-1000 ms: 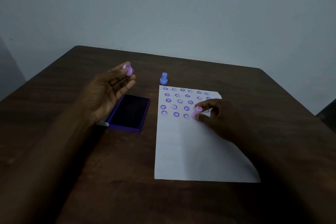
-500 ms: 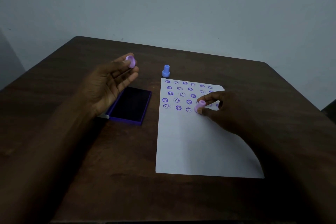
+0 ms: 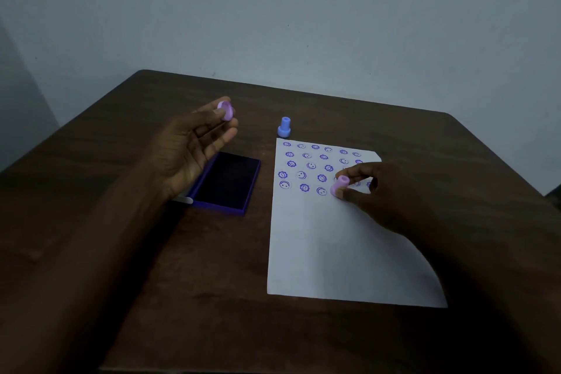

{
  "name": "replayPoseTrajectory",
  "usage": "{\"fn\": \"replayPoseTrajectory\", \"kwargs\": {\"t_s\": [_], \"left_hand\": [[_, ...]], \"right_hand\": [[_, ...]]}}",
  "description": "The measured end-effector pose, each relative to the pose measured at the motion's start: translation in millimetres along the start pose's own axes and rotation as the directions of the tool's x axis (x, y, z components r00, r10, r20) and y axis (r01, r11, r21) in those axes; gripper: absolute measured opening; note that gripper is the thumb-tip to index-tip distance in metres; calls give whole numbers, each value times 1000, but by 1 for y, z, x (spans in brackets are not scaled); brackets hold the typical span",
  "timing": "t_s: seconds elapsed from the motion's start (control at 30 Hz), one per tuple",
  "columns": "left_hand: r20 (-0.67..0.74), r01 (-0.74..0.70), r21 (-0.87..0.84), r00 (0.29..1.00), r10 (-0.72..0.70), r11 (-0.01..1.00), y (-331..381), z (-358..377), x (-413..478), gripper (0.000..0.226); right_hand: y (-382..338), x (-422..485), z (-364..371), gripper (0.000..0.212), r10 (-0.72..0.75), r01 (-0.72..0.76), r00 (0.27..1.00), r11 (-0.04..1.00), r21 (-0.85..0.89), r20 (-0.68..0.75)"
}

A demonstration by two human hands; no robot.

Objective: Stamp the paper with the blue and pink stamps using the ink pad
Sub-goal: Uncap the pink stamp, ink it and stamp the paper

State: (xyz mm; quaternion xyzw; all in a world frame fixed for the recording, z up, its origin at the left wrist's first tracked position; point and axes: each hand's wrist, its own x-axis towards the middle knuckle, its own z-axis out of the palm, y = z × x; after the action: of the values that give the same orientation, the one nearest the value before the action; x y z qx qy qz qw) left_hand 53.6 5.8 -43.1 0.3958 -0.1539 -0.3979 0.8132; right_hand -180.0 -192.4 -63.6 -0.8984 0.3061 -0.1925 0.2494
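- Pressing the pink stamp [image 3: 340, 184] onto the paper [image 3: 334, 252], the right hand [image 3: 373, 191] pinches it between thumb and fingers at the fifth row of prints; the stamp leans slightly, and whether its face sits flat cannot be told.
- Progress: five rows of purple smiley and flower prints fill the paper's far end; the fifth row looks incomplete, and the near half is bare.
- Left hand [image 3: 194, 146] is raised above the ink pad [image 3: 226, 182], fingertips holding a small pink cap [image 3: 226, 109]; palm otherwise loose.
- Blue stamp [image 3: 284, 127] stands upright on the table [image 3: 121, 252], just beyond the paper's far-left corner, untouched.
- Ink pad lies open, just left of the paper.
- Obstruction: none seen; the right forearm covers the paper's right edge.
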Motion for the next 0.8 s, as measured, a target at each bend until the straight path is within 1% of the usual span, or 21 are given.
{"fn": "replayPoseTrajectory", "kwargs": {"t_s": [0.1, 0.27, 0.3, 0.33, 0.4, 0.43, 0.47, 0.53, 0.67, 0.73, 0.8], "left_hand": [[0, -4, 0, 1000, 4, 1000, 1, -1, 0, 40], [0, -7, 1, 1000, 7, 1000, 0, 0, 0, 43], [1, -8, 0, 1000, 8, 1000, 0, 0, 0, 42], [2, -8, 0, 1000, 8, 1000, 0, 0, 0, 42], [3, -7, -2, 1000, 7, 1000, 0, 0, 0, 41], [5, -7, -1, 1000, 7, 1000, -1, 0, 0, 42], [11, -6, 1, 1000, 6, 1000, -1, 0, 0, 42], [28, -8, 14, 1000, 7, 1000, -2, 0, 0, 41], [79, -16, 80, 997, 9, 997, -6, 1, 1, 37], [113, -5, 111, 994, -7, 994, -11, 3, 2, 33], [149, 6, 140, 988, -27, 990, -17, 5, 2, 28]], "right_hand": [[2, 1, 0, 18, 11, -11, 1000, 1000, -3, 1], [7, -1, 0, 16, -13, 16, 999, 997, 74, -38], [9, -2, -1, 17, 6, 4, 997, 991, 133, -71], [11, -2, -3, 21, 46, -19, 992, 973, 230, -113], [10, -3, -10, 31, 151, -48, 972, 880, 473, -182], [9, -3, -14, 35, 186, -47, 963, 828, 558, -195], [9, -2, -16, 37, 199, -43, 962, 790, 611, -188], [7, 0, -18, 37, 187, -54, 975, 726, 686, -121], [-6, 7, -12, 26, 158, -133, 986, 537, 833, 55], [-18, 12, -6, 27, 102, -153, 988, 506, 849, 117], [-33, 16, 0, 29, 35, -137, 990, 516, 846, 139]]}}
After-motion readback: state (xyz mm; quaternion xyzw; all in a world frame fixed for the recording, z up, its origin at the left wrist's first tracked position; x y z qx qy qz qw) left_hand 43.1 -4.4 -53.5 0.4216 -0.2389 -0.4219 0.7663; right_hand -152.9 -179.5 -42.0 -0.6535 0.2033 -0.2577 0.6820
